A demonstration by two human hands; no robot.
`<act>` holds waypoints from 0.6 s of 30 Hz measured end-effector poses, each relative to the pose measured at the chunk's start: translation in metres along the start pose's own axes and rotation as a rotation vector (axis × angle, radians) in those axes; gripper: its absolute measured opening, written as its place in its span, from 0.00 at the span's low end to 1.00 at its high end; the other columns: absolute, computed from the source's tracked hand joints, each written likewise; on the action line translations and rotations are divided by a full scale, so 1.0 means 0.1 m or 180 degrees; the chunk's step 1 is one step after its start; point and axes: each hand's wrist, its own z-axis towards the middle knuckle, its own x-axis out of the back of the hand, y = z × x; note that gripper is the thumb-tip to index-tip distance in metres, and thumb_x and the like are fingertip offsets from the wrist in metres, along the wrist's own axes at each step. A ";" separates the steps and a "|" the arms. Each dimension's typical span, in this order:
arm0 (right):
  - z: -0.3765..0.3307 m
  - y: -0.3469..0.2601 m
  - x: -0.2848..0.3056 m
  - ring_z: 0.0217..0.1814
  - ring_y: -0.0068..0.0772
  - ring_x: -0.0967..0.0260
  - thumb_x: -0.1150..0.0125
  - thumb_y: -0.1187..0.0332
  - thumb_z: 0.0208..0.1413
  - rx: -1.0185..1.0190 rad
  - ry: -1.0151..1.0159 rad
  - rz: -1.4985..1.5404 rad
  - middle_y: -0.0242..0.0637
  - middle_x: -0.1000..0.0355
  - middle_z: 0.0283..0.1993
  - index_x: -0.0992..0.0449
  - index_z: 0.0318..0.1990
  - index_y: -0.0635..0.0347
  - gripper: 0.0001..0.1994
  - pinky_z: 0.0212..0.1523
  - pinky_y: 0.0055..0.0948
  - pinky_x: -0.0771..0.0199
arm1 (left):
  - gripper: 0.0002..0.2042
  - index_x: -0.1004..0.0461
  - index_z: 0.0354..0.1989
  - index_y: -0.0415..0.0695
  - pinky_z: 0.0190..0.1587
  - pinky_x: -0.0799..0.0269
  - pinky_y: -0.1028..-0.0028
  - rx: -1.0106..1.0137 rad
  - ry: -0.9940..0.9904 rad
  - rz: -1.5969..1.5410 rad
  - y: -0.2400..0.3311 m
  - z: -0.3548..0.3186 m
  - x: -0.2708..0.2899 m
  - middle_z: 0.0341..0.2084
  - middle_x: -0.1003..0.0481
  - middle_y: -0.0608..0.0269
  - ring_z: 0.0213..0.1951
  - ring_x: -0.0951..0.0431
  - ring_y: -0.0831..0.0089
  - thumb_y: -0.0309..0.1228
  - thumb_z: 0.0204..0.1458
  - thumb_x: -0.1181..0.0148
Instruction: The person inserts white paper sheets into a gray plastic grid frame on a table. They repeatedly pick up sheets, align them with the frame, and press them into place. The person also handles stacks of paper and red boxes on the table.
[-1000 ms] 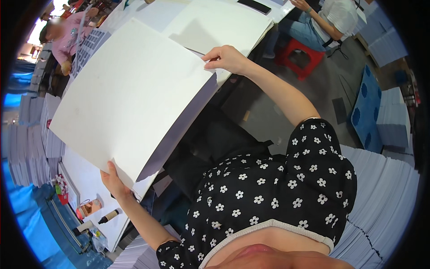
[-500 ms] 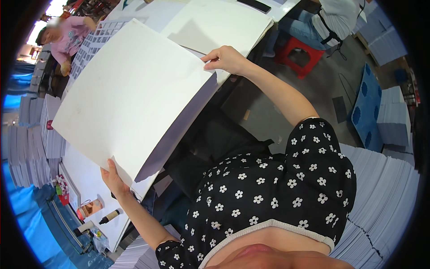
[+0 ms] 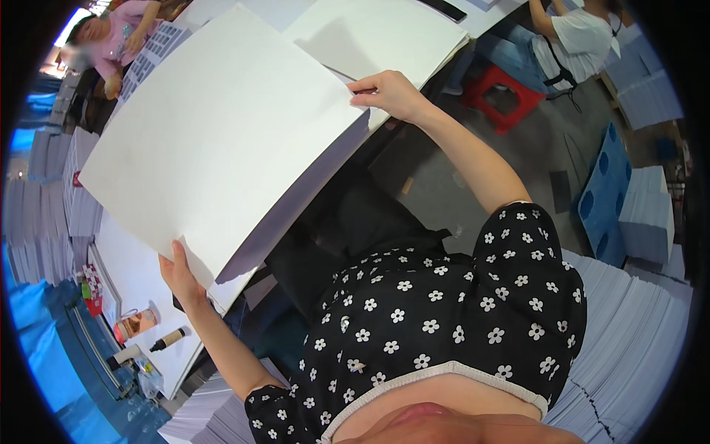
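A large white sheet of paper or thin board slants across the worktable, its near edge bowed up and a grey-violet shadow beneath it. My left hand grips the sheet's near left corner, thumb on top and the other fingers hidden underneath. At the right corner, my right hand pinches the edge between thumb and fingers. A dark sliver shows by those fingertips, too small to make out. Past the right hand lies another large white sheet, partly covered by the held one.
A sheet printed with small pictures lies before a pink-shirted person. Paper stacks stand left, more right. A bottle and jar sit near left. Another person sits by a red stool.
The whole view has shifted slightly, so the sheet and left-side items appear higher. Both hands keep their hold on the sheet. The person at the right now shows raised arms.
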 end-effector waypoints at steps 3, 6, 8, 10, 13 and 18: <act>0.00 0.04 -0.05 0.45 0.36 0.23 0.33 0.64 0.53 0.0213 0.0151 -0.0362 0.41 0.21 0.43 0.22 0.52 0.59 0.19 0.49 0.28 0.27 | 0.20 0.40 0.62 0.33 0.53 0.28 0.69 0.0004 0.0062 0.0115 -0.04 0.03 0.04 0.53 0.29 0.52 0.51 0.26 0.66 0.25 0.63 0.50; -0.13 -0.02 -0.16 0.51 0.40 0.27 0.35 0.65 0.53 0.0803 0.0666 -0.1114 0.41 0.23 0.47 0.26 0.56 0.59 0.22 0.53 0.33 0.30 | 0.19 0.38 0.61 0.32 0.53 0.29 0.70 -0.0085 0.0153 0.0272 -0.05 -0.01 0.01 0.52 0.28 0.53 0.50 0.26 0.68 0.25 0.63 0.49; -0.25 -0.05 -0.27 0.60 0.43 0.34 0.36 0.64 0.53 0.1470 0.1090 -0.1804 0.42 0.28 0.55 0.29 0.59 0.54 0.24 0.58 0.40 0.35 | 0.19 0.37 0.60 0.32 0.52 0.29 0.71 -0.0119 0.0145 0.0245 -0.10 0.01 0.05 0.51 0.28 0.54 0.50 0.25 0.69 0.25 0.62 0.48; -0.38 -0.06 -0.39 0.70 0.48 0.45 0.36 0.59 0.52 0.1939 0.1140 -0.2177 0.43 0.39 0.66 0.33 0.62 0.50 0.28 0.66 0.49 0.44 | 0.18 0.35 0.58 0.32 0.50 0.29 0.74 -0.0206 0.0214 0.0353 -0.12 0.03 0.05 0.49 0.27 0.57 0.47 0.25 0.71 0.27 0.62 0.47; -0.62 -0.24 -0.61 0.71 0.50 0.47 0.36 0.54 0.50 0.2200 0.0812 -0.2287 0.44 0.40 0.67 0.35 0.64 0.48 0.33 0.68 0.52 0.48 | 0.17 0.34 0.57 0.33 0.48 0.29 0.75 -0.0192 0.0244 0.0351 -0.10 0.03 0.05 0.48 0.26 0.57 0.46 0.25 0.73 0.28 0.62 0.46; -0.66 -0.25 -0.74 0.72 0.50 0.48 0.32 0.52 0.43 0.2277 0.0516 -0.2375 0.41 0.42 0.68 0.34 0.64 0.34 0.36 0.70 0.55 0.51 | 0.18 0.33 0.57 0.33 0.48 0.28 0.75 -0.0128 0.0280 0.0466 -0.08 0.00 0.04 0.47 0.26 0.57 0.45 0.25 0.74 0.30 0.62 0.45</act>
